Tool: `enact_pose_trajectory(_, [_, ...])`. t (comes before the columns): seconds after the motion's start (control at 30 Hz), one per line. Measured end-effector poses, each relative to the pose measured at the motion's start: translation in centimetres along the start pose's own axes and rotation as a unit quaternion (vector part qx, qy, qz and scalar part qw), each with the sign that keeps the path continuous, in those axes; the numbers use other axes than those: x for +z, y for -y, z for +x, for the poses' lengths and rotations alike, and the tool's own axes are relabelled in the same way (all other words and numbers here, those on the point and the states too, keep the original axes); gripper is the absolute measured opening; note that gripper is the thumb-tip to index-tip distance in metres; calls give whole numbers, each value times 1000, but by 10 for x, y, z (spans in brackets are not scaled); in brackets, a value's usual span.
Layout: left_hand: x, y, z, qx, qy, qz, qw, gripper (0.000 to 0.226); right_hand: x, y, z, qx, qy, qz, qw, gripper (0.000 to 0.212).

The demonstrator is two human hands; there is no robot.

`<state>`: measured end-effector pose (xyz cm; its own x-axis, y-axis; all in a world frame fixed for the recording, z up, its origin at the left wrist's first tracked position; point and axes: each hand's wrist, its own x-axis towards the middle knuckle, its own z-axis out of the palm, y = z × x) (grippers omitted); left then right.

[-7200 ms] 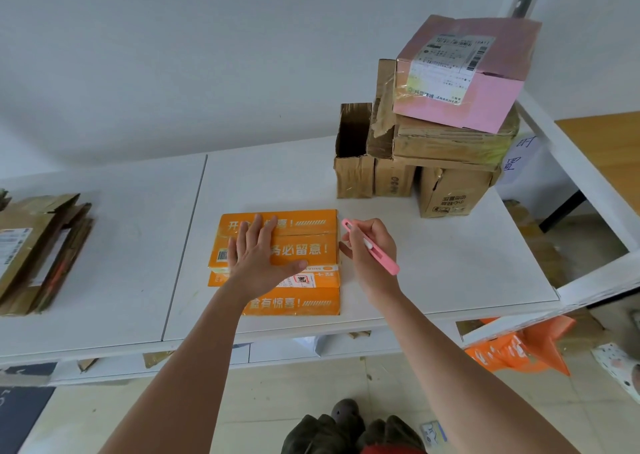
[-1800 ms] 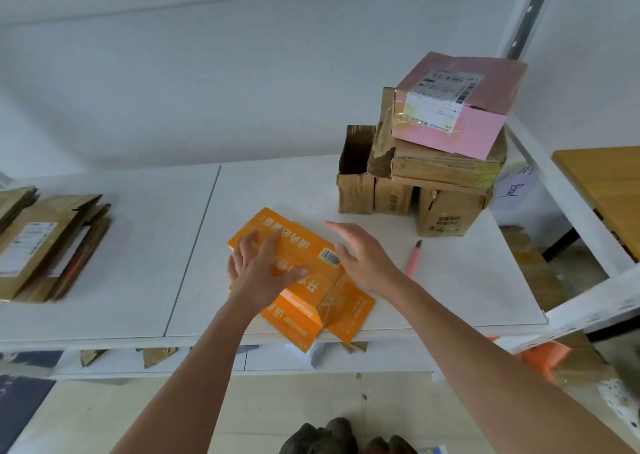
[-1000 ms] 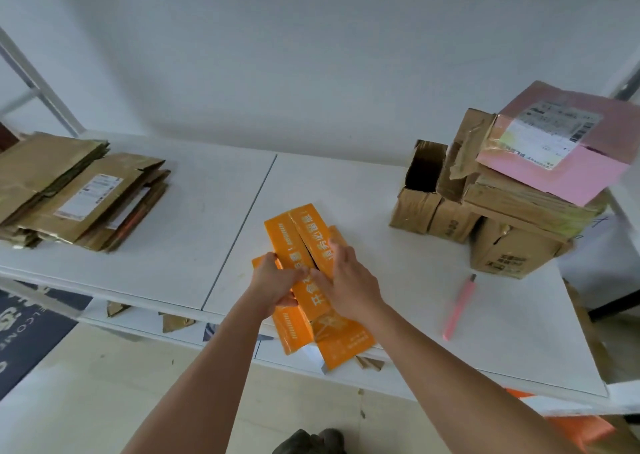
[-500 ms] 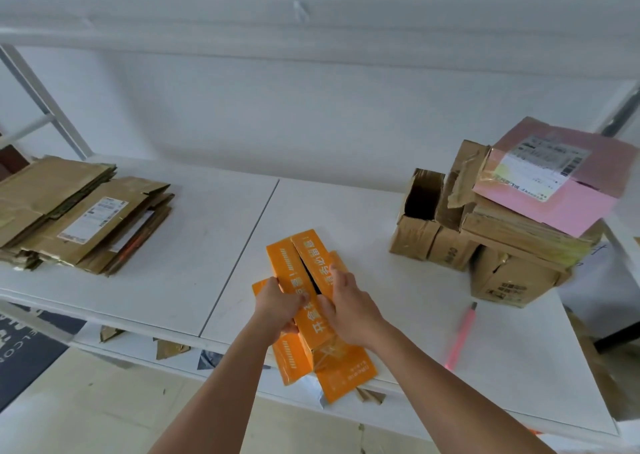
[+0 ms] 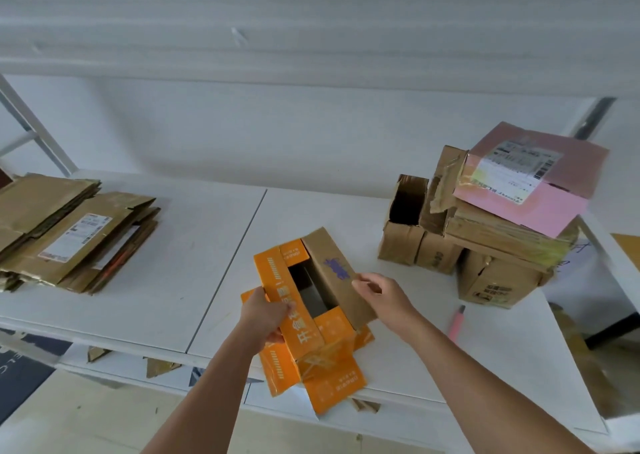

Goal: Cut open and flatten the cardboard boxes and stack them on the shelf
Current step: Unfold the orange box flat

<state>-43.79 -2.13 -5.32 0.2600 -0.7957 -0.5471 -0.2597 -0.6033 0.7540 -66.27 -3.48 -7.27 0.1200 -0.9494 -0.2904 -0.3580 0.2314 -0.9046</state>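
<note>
While the orange box [image 5: 313,329] sits at the near edge of the white shelf [image 5: 194,245], the left hand [image 5: 265,316] grips its left flap and the right hand [image 5: 381,296] pinches the brown-lined right flap, spreading the top open. Flattened cardboard [image 5: 72,235] lies stacked at far left; unopened boxes [image 5: 491,242] pile up at right, a pink cutter [image 5: 456,323] near them.

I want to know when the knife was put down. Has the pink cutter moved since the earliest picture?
Yes. The pink cutter left the right hand and now lies on the shelf, near the brown box pile.
</note>
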Motion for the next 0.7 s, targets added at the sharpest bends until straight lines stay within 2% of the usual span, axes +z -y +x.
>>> enact_pose_trajectory(0.07, [0, -1, 0, 0, 5, -3, 1000, 31, 7, -10, 0, -46, -90, -62, 993, 41])
enact_pose_trajectory(0.13, [0, -2, 1, -4, 8, -4, 1000, 32, 16, -11, 2, -151, -155, -185, 959, 40])
enact_pose_trajectory(0.2, [-2, -1, 1, -10, 13, -18, 1000, 33, 27, -5, 3, -222, -147, -274, 924, 36])
enact_pose_trajectory(0.23, [-4, 0, 0, -11, 18, -31, 999, 33, 32, -2, 1, -227, -135, -287, 921, 37])
enact_pose_trajectory(0.3, [-6, 1, -2, -6, 25, -46, 999, 34, 42, -1, -4, -194, -113, -252, 941, 39])
enact_pose_trajectory(0.37, [-6, 3, -5, 4, 27, -50, 998, 35, 50, -7, -7, -155, -61, -243, 956, 51])
enact_pose_trajectory(0.43, [-4, 4, -7, 8, 26, -50, 998, 35, 54, -14, -9, -125, -5, -312, 942, 66])
enact_pose_trajectory(0.57, [-1, -5, -4, -14, 31, 12, 999, 32, 53, -17, -5, -88, 21, -367, 926, 83])
enact_pose_trajectory(0.7, [9, -24, 1, -71, 48, 47, 995, 55, 54, -17, -5, -83, 20, -371, 925, 93])
